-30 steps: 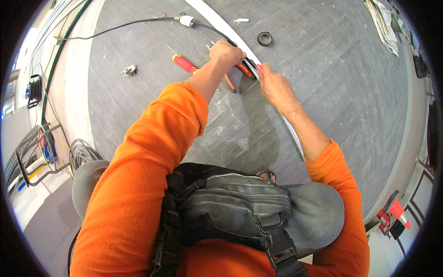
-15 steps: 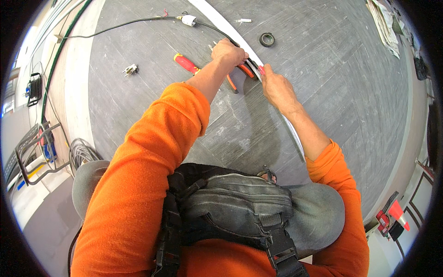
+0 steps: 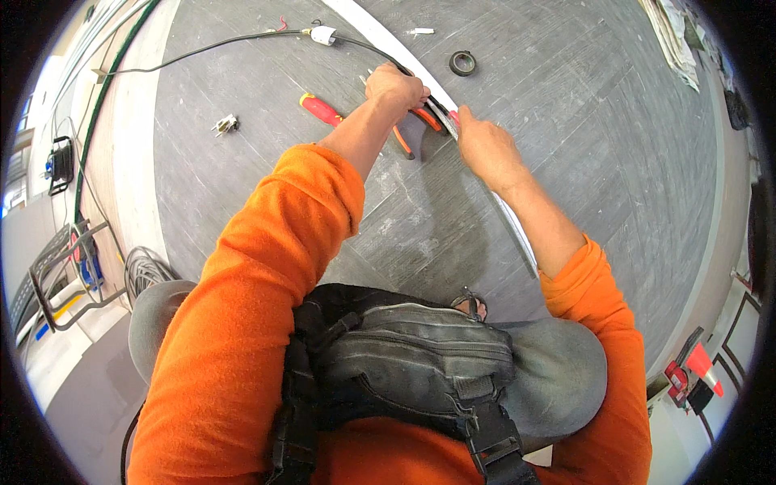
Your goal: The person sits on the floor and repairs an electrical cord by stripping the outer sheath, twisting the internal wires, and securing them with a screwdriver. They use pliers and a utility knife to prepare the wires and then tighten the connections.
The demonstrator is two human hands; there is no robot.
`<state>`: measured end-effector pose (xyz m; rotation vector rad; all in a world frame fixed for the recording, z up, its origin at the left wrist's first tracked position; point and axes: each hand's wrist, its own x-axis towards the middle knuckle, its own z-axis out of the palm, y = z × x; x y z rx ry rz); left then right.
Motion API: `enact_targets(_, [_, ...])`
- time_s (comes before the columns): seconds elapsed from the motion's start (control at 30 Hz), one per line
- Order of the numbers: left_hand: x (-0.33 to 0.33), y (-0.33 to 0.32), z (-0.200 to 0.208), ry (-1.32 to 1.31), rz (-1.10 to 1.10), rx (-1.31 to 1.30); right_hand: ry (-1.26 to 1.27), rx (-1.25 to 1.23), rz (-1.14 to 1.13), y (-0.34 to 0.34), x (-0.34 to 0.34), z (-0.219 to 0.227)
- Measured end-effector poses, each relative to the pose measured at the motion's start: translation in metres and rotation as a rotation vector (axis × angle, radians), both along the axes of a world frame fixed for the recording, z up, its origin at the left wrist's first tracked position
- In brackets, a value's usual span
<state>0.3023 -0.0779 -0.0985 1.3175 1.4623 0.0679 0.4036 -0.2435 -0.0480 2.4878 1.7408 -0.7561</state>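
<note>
My left hand [image 3: 396, 87] is closed around a black cable [image 3: 364, 44] above the floor. The cable runs from there to a white connector [image 3: 322, 35] at the upper left. My right hand [image 3: 490, 152] is closed on a small red-handled tool [image 3: 454, 118] beside the cable's end; its kind is mostly hidden by the fingers. Under and beside my left hand lie pliers with orange and black handles [image 3: 404, 142], their jaws partly covered. A red and yellow screwdriver [image 3: 321, 109] rests just left of my left wrist. Beneath both hands passes a long white strip [image 3: 420, 61].
A roll of black tape [image 3: 462, 63] lies beyond the strip, and a loose plug [image 3: 226, 124] sits to the left. Coiled grey cable [image 3: 148, 271] and a metal-framed item [image 3: 61, 283] stand at the left edge. My waist bag [image 3: 412, 347] is in front of me.
The view has shifted slightly. My left hand keeps its grip on the cable. My right hand has turned a little and moved slightly to the right, still on the red-handled tool.
</note>
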Motion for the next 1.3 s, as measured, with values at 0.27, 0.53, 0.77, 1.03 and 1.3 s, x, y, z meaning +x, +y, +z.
enact_targets(0.27, [-0.002, 0.0, 0.003, -0.04, 0.032, -0.022, 0.013, 0.014, -0.045, -0.015, -0.001, -0.002])
enact_targets(0.53, [0.0, -0.001, 0.017, -0.14, 0.043, -0.136, 0.079, 0.072, -0.137, -0.052, 0.009, -0.019])
enact_targets(0.77, [-0.039, 0.024, 0.076, -0.503, -0.164, -0.343, 0.875, 0.243, -0.65, -0.057, 0.031, 0.03])
enact_targets(1.03, [-0.147, 0.043, 0.247, -0.656, -0.352, -0.166, 0.967, 0.239, -0.289, 0.041, -0.055, 0.216])
enact_targets(1.3, [-0.229, 0.033, 0.252, -0.82, -0.181, -0.118, 0.9, 0.156, -0.2, 0.062, -0.137, 0.231])
